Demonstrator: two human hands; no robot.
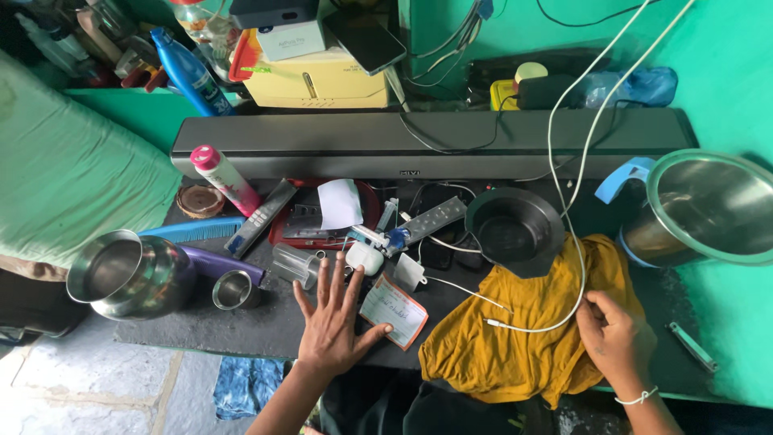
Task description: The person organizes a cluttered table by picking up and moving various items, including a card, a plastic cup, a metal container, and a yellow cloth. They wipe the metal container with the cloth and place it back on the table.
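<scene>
Two hands working: left hand (332,322) lying flat, fingers spread, thumb touching small paper card (393,310); right hand (616,338) pinching crumpled mustard-yellow cloth (515,330) beside card — looking soft, light, best taken at edge.

free: slab (241,326) front-left | blocked: steel cup (234,290), card (392,311), cloth (523,330)

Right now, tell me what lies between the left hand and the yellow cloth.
Only a small paper card, lying flat on the dark slab under the left hand's thumb, beside the yellow cloth. The right hand already rests on the cloth.
</scene>
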